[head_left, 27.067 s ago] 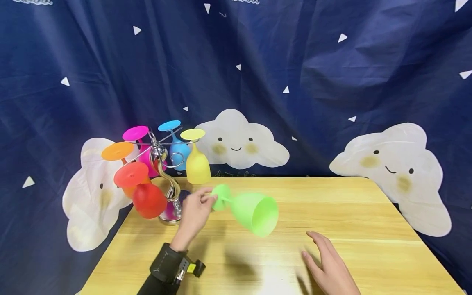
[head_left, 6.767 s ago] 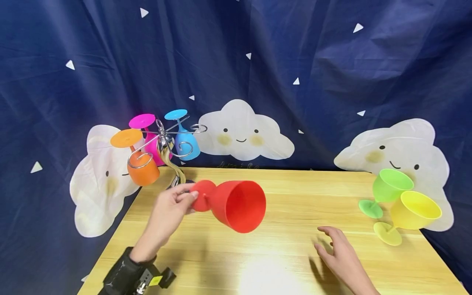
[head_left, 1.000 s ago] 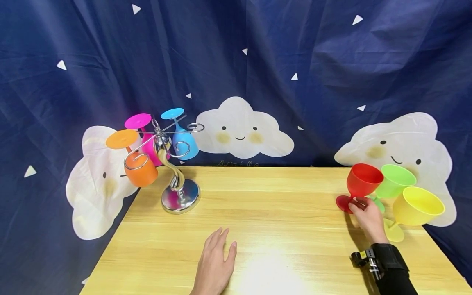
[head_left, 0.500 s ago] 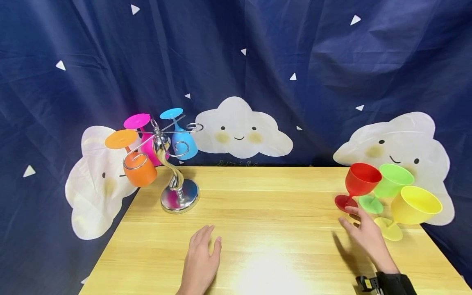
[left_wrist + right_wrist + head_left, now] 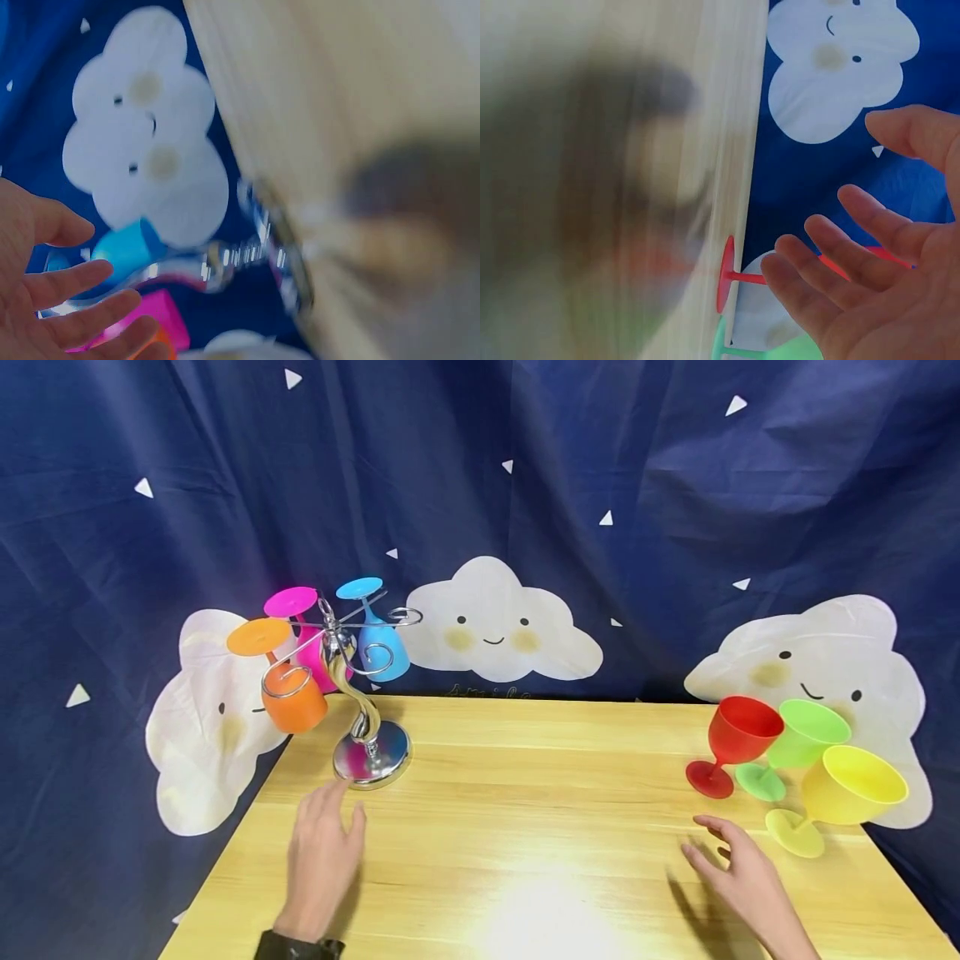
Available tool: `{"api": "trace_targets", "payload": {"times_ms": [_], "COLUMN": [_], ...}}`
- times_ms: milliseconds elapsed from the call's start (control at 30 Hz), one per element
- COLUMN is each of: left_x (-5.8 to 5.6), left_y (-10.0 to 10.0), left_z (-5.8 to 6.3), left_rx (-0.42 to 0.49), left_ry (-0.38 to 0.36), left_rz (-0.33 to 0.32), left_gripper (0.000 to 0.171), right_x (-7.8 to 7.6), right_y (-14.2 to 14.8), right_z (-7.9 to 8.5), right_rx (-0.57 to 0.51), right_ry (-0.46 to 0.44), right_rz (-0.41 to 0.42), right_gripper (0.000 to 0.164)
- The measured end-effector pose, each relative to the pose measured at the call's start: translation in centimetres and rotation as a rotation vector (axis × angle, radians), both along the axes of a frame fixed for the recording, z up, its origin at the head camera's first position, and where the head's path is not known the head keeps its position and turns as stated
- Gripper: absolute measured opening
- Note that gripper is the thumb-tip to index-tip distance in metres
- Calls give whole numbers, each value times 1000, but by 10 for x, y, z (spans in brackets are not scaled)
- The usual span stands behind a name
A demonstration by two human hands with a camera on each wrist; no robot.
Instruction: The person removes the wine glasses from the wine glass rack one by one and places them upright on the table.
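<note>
On the left of the wooden table (image 5: pixel 540 802) stands the metal rack (image 5: pixel 384 757); orange goblet (image 5: pixel 297 706), pink goblet (image 5: pixel 315 654) and blue goblet (image 5: pixel 382 637) hang off it upside down. Feet up, bowls down, presumably because the curled arms catch the stem and the wide foot can't slip through. Other curls hold nothing. Over at the right, red goblet (image 5: pixel 742 731), green goblet (image 5: pixel 806 737) and yellow goblet (image 5: pixel 851 789) stand upright, bunched near the edge; looks like a tight group leaves the middle free for reaching, my guess

Left hand (image 5: pixel 321 853): just in front of the rack's base, a bit blurred, apart from it as far as I can see. Thumb well out, fingers loosely spread, nothing held. Palm visible from the wrist camera, goblets beyond the fingertips

Right hand (image 5: pixel 750 878): near the red and yellow goblets, touching neither. Thumb wide of the gently bent fingers, palm holding nothing
</note>
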State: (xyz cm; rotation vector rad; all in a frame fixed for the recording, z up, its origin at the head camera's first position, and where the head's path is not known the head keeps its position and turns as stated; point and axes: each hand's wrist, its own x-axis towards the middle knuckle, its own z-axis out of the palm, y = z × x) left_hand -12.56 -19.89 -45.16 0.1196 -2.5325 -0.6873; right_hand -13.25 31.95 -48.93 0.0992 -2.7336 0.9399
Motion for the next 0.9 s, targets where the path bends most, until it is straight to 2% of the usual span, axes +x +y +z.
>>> {"api": "trace_targets", "payload": {"times_ms": [67, 167, 267, 333, 400, 467, 533, 667, 767, 900], "left_x": [-5, -18, -33, -43, -51, -59, -66, -75, -81, -89], "left_y": [-15, -36, -54, -65, -76, -85, -95, -111, -119, -122], "left_z": [6, 16, 33, 49, 66, 82, 98, 122, 133, 140], "left_rx": [-20, -40, -55, -44, -39, -36, -67, -187, -278, -356], "left_ry": [96, 296, 484, 572, 616, 630, 615, 538, 480, 445], "left_rz": [3, -8, -11, 0, 18, 26, 19, -52, -133, -212], "left_gripper": [41, 38, 33, 31, 32, 36, 42, 53, 54, 50], "right_x": [5, 12, 17, 18, 19, 19, 20, 21, 22, 23], "right_y": [-2, -4, -7, -9, -10, -11, -11, -13, -15, -16], "right_z": [-1, -1, 2, 5, 7, 9, 8, 4, 1, 1], "right_rx": [27, 67, 101, 114, 116, 112, 105, 93, 82, 81], "right_ry": [7, 31, 30, 4, -34, -61, -48, 14, 31, 3], "right_rz": [12, 28, 33, 38, 43, 45, 44, 45, 49, 50], "right_gripper": [49, 50, 50, 51, 51, 51, 51, 48, 48, 48]}}
